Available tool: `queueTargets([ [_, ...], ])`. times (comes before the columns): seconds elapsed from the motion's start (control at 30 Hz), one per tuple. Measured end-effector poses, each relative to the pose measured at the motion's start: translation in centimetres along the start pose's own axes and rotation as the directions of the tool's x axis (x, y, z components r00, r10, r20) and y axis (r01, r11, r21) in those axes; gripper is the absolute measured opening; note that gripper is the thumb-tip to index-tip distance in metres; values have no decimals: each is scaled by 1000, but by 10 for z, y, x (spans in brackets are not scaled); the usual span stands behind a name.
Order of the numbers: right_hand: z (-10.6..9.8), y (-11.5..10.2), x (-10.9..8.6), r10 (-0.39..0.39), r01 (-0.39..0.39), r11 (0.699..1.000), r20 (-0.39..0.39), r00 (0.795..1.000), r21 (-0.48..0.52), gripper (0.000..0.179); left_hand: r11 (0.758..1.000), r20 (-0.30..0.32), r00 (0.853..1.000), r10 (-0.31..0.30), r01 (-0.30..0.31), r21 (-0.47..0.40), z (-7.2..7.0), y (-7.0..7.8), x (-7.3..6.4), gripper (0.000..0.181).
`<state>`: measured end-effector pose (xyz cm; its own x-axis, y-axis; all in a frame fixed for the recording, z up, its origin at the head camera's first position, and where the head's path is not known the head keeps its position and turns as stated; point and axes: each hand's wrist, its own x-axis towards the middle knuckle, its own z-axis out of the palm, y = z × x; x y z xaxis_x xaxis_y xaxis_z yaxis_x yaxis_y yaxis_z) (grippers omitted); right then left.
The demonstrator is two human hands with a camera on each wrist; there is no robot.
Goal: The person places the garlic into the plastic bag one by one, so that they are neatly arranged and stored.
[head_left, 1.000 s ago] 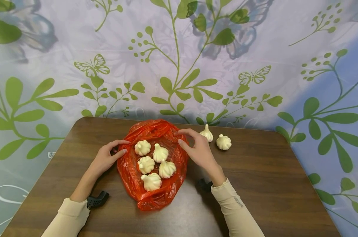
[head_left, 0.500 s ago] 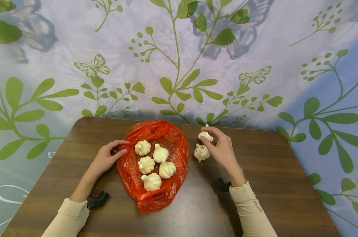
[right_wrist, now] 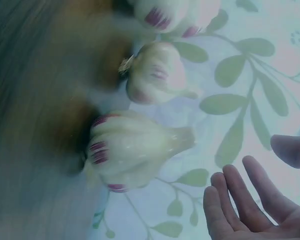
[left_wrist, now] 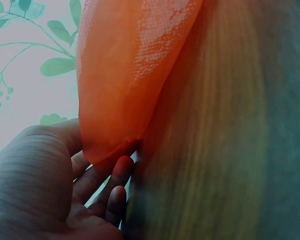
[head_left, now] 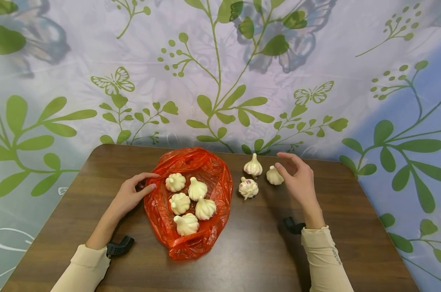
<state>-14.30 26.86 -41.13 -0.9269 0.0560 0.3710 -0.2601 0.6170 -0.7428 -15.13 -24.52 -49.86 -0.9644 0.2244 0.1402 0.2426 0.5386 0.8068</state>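
Observation:
An opened red plastic bag (head_left: 189, 247) lies on the table, with several white garlic bulbs (head_left: 187, 224) on it. My left hand (head_left: 128, 194) holds the bag's left edge; in the left wrist view, the thin red plastic (left_wrist: 125, 65) hangs among that hand's fingers (left_wrist: 122, 170). To the right of the bag sit three more garlic bulbs: one upright (head_left: 253, 165), one tipped with its roots forward (head_left: 248, 188), and one (head_left: 274, 175) beside my right hand (head_left: 301, 182). That hand has its thumb and fingers spread and holds nothing. Purple streaks mark the nearest bulb (right_wrist: 135, 150) in the right wrist view.
The brown wooden table (head_left: 337, 243) meets a cloth backdrop (head_left: 220, 81) printed with leaves and butterflies. Black wrist-camera mounts (head_left: 120, 245) sit below both wrists, close to the tabletop.
My right hand has left the bag's right edge and moved right, past the loose bulbs. A third bulb now lies beside the bag where the hand passed. The left hand stays put.

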Motion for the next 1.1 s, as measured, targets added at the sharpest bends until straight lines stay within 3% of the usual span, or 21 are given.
queueTargets([
  [0.27,-1,15,1,102,-98,994,73,992,-54,47,1000,-1,1000,-3,3,4,0,-1,0,33],
  [0.53,-4,26,2,165,-144,980,159,973,-136,54,1000,1,1000,-7,7,4,0,-1,1,32],
  [0.73,-2,32,4,163,-110,971,249,955,-213,51,1000,3,1000,-16,16,10,-1,-1,1,33],
  [1.1,5,41,4,142,-75,965,259,955,-253,55,1000,7,1000,-18,18,2,-2,0,1,33],
])
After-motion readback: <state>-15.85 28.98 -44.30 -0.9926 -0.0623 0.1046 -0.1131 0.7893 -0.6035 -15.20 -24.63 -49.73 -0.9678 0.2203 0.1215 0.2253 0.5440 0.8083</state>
